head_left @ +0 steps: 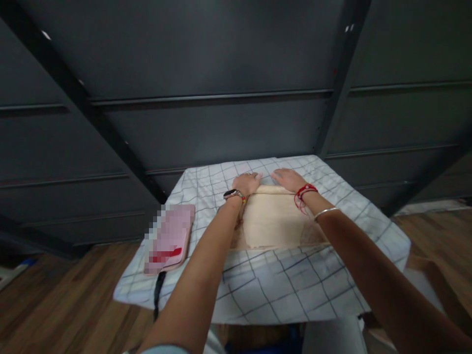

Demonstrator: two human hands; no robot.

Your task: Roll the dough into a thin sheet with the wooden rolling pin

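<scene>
A pale beige sheet [275, 223], perhaps dough or cloth, lies flat on a thin brown mat [313, 233]. Along its far side runs a thick rolled edge [275, 189]; whether this is the sheet itself or something wrapped in it, I cannot tell. My left hand [247, 183] is closed over the left end of this roll, thumb pointing inward. At the right end my right hand [288, 179] grips it in the same way, with part of the fingers hidden. A watch [232, 193] is on my left wrist, red string bracelets [306, 189] on my right.
A white checked cloth [265, 285] covers the small table. On its left side lies a pink phone [171, 236], partly blurred out, with a black strap [158, 295] hanging over the edge. A dark grey panel wall [214, 132] stands right behind the table.
</scene>
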